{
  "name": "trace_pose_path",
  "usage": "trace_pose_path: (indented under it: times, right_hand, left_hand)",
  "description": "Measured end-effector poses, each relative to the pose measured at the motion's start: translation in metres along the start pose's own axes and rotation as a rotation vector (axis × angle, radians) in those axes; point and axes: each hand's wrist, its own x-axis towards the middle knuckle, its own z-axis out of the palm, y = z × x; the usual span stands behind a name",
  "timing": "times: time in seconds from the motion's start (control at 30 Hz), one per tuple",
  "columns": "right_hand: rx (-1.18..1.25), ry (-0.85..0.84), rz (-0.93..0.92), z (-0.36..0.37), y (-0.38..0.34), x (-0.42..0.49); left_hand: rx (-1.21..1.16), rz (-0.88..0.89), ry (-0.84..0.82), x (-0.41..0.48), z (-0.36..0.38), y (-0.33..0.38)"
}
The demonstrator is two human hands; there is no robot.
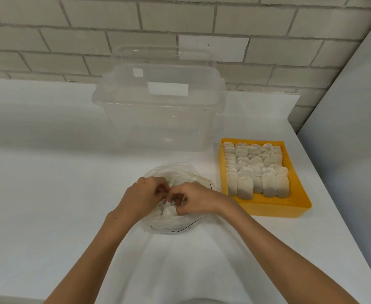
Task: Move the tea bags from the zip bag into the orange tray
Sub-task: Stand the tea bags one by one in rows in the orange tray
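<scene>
A clear zip bag [175, 172] lies crumpled on the white table in front of me. Both hands are over its mouth. My left hand [144, 197] has its fingers curled into the bag's opening. My right hand [196, 199] pinches a pale tea bag [168, 212] that sticks up between the two hands. What my left fingers hold is hidden. To the right stands the orange tray [298, 187], holding several tea bags [254, 170] packed in rows, with a bare strip along its near and right sides.
A large clear plastic bin [158, 110] with its lid leaning behind it stands just beyond the zip bag. A brick wall runs along the back. A grey panel [355, 128] borders the table's right edge, close to the tray.
</scene>
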Motion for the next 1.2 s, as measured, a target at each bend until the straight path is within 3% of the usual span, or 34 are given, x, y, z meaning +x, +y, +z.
trace_pose_path:
  times: [0.5,0.83,1.2]
  right_hand:
    - [0.264,0.343,0.008,-0.017,0.005,-0.01]
    - [0.849,0.426,0.068,-0.027,0.001,-0.02]
    - [0.639,0.401,0.015,-0.042,-0.001,-0.032]
  left_hand:
    - [-0.473,-0.007,0.163,-0.012,-0.014,-0.001]
    - [-1.026,-0.151,0.043,-0.019,-0.015,0.018]
    - [-1.37,-0.191,-0.191,-0.014,-0.011,0.036]
